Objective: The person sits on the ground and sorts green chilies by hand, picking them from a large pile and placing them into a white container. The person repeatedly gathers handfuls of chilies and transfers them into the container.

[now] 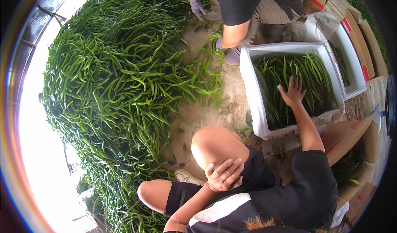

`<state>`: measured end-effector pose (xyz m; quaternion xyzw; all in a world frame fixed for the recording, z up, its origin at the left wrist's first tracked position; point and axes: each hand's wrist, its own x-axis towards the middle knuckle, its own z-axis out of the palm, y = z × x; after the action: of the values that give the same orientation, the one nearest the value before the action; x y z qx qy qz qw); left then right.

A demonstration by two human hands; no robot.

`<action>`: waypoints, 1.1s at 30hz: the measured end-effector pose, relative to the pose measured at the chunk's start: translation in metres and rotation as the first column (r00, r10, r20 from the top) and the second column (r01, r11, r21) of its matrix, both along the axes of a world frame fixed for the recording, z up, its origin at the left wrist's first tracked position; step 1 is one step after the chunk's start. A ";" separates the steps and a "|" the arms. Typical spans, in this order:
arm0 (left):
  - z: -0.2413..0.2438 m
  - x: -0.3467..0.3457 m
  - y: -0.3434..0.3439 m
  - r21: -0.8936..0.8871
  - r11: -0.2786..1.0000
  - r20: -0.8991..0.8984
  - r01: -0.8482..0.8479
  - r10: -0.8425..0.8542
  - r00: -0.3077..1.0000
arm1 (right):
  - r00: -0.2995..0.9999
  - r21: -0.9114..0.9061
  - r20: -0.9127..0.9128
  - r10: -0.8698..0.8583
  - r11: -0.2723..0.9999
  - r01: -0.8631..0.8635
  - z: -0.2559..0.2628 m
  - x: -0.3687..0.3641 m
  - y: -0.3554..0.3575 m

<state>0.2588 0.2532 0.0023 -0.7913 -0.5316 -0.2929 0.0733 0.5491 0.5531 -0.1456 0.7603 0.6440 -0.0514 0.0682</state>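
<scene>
My right hand reaches over a white foam box, its fingers spread and nothing held. Beneath it, long green chili peppers lie side by side, roughly in line along the box. Whether the palm presses on them is hard to tell. My left hand rests on my bent leg near the knee, back upward, fingers a little apart and no pepper in them. To the left rises a large heap of loose green chili peppers, which spills onto the floor toward the box.
A co-worker bends at the top, one gloved hand beside the heap. Behind the box stands a second foam box with peppers inside. Cardboard boxes line the right; a carton flap slants up near my right elbow.
</scene>
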 end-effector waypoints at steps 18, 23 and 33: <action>-0.007 -0.002 -0.010 0.001 1.000 0.031 -0.030 0.030 0.999 | 0.641 0.196 -0.764 0.079 0.974 0.112 -0.066 0.101 -0.013; -0.006 -0.003 -0.007 0.004 1.000 0.019 -0.029 0.029 0.999 | 0.754 0.173 -0.656 0.036 0.980 0.103 -0.061 0.075 -0.010; -0.008 -0.005 -0.012 0.003 0.998 0.031 -0.065 0.065 0.997 | 0.975 0.049 -0.157 0.156 0.987 -0.151 -0.003 0.042 -0.031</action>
<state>0.2533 0.2416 -0.0057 -0.7688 -0.5575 -0.3038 0.0763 0.5912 0.5224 -0.1491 0.7028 0.7050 -0.0949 0.0060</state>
